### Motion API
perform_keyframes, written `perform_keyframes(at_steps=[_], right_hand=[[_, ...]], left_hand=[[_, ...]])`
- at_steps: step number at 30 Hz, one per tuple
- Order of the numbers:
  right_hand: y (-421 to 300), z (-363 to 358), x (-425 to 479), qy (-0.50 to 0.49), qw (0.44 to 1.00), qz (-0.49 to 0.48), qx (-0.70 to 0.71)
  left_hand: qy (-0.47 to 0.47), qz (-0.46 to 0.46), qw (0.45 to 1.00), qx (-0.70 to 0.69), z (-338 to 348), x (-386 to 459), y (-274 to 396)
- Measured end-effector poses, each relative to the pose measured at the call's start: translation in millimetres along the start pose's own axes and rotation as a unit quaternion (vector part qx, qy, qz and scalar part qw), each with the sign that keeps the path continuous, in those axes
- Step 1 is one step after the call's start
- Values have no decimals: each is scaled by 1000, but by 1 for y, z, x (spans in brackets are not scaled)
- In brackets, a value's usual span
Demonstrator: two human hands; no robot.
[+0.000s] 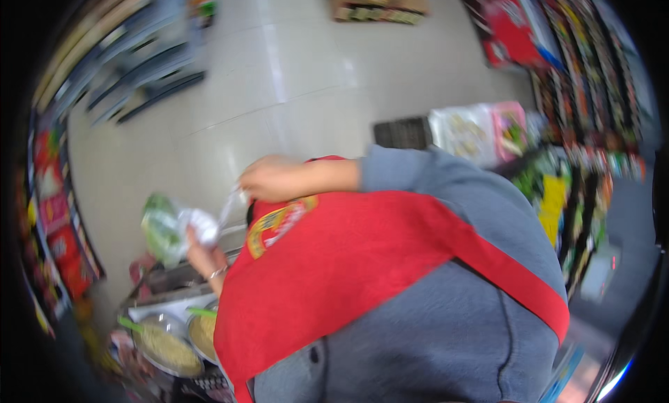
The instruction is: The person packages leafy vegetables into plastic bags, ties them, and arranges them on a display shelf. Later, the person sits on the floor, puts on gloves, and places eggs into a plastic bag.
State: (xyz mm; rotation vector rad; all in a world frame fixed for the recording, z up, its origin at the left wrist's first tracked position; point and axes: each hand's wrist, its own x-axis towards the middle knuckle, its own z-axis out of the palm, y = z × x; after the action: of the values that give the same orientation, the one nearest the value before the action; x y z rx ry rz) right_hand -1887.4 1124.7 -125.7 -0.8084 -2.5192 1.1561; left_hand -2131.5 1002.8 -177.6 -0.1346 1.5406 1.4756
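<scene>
My right hand (270, 179), blurred, is closed on one end of a thin whitish strip (229, 207) in front of my red apron (334, 246). The strip runs down towards the bunched white part of a clear plastic bag. Green leafy vegetables fill that bag (161, 228). My left hand (205, 254), with a bracelet at the wrist, grips the bag at its gathered part; the apron hides the forearm. Below the left hand are metal bowls of pale yellow food (170, 348), with light green handles (130, 324) sticking out.
Packed goods fill shelves at the left (57, 209) and right (575, 53). A pink tray of produce (509, 131) stands beside a plastic-covered pale tray (462, 134) and a dark crate (402, 133). Cardboard boxes (381, 3) lie on the tiled floor (235, 79). Grey shelving (151, 58) is at the upper left.
</scene>
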Motion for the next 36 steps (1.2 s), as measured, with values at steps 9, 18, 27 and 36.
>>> perform_keyframes(at_steps=[9, 18, 27, 36], right_hand=[[44, -56, 170, -15, 996, 62, 65], [39, -74, 465, -203, 975, -66, 67], [-37, 25, 669, -411, 885, -217, 16], [-144, 162, 839, -509, 844, -138, 99]], left_hand=[[-17, 153, 988, -17, 127, 105, 125], [178, 158, 953, -186, 78, 226, 234], [322, 162, 852, -380, 4, 299, 283], [220, 190, 889, -354, -134, 414, 459]])
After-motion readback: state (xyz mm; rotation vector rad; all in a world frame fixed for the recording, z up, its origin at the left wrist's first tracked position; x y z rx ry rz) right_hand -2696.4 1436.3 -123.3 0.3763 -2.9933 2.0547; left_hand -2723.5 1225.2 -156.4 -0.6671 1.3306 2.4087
